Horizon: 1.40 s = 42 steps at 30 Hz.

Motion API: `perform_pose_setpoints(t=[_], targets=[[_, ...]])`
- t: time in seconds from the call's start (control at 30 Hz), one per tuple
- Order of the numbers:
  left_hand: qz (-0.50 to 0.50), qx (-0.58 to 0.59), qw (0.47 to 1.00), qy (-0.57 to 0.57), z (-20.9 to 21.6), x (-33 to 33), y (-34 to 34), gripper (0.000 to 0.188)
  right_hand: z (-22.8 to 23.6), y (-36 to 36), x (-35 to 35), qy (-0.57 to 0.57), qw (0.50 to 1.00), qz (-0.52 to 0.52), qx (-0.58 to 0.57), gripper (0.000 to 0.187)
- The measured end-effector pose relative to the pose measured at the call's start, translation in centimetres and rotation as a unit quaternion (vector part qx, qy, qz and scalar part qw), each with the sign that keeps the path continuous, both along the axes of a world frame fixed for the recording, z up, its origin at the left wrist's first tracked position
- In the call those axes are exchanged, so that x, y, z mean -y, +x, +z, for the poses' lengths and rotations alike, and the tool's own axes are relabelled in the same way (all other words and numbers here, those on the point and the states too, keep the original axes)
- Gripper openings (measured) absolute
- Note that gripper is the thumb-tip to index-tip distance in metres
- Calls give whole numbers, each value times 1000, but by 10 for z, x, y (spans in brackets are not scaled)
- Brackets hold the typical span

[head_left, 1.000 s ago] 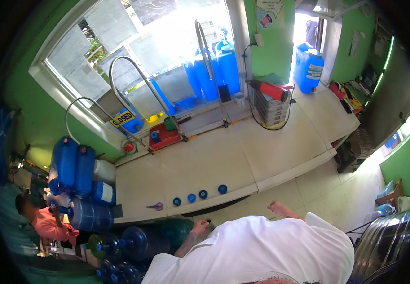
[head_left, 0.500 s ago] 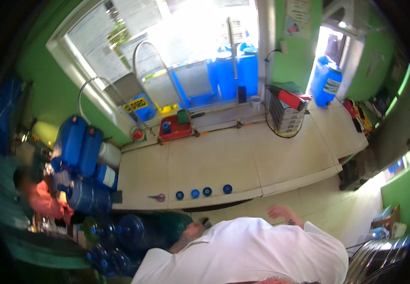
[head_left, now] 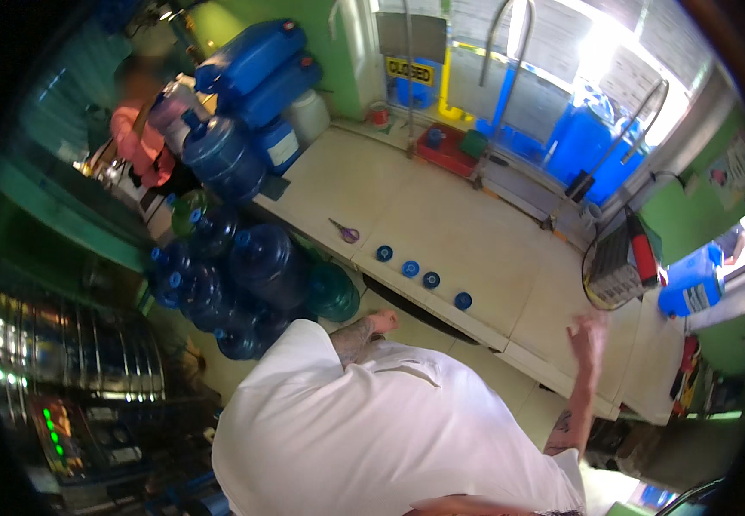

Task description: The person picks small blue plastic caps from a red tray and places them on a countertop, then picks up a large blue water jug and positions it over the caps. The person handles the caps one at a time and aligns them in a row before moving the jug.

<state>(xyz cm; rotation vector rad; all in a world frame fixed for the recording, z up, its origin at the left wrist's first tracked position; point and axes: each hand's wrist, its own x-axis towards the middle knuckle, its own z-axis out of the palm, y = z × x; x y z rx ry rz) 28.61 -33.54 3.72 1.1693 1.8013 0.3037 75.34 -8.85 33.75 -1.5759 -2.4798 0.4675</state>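
Note:
My right hand [head_left: 589, 334] reaches out over the right part of the counter, fingers apart and slightly blurred, with nothing in it. It is close to a stack of pale boxes [head_left: 615, 268] that has a red object [head_left: 643, 248] on top. My left hand [head_left: 383, 322] hangs in front of my body, fingers loosely curled in, with no object visible in it. It is beyond the counter's front edge, beside a teal water jug [head_left: 334, 292]. Several blue bottle caps [head_left: 411, 269] lie in a row on the counter, with purple-handled scissors [head_left: 348, 234] to their left.
Large blue water jugs [head_left: 269, 267] crowd the floor at left. Blue containers [head_left: 256, 77] are stacked at the counter's left end. A red tray [head_left: 451, 150] lies under the window. A blue drum [head_left: 690, 279] stands at far right. A person in a pink top [head_left: 142, 146] handles a clear jug [head_left: 179, 112].
My view has swung leftward, bringing in more jugs and a metal rack. My right hand has moved from near my body out over the counter towards the box stack.

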Motion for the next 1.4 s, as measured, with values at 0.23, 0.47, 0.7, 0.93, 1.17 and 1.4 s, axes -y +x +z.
perform_pose_setpoints(t=[0.23,0.47,0.7,0.93,1.17,1.4], targets=[[160,20,982,96,13,33,-49,39,-178,-55,67,-348,932,98,19,47],[322,-82,909,252,84,30,-280,32,-159,-153,64,-398,911,81,-68,50],[420,-138,723,530,221,-38,-526,35,-142,-254,25,-367,928,53,-33,48],[512,-147,588,609,335,-149,-717,55,-100,-338,-3,-366,930,36,-15,49],[657,-82,547,513,333,-176,-894,66,-133,-288,19,-368,927,-68,-10,43],[543,122,532,639,317,-173,-910,41,-135,-231,62,-530,799,-249,-139,34]])
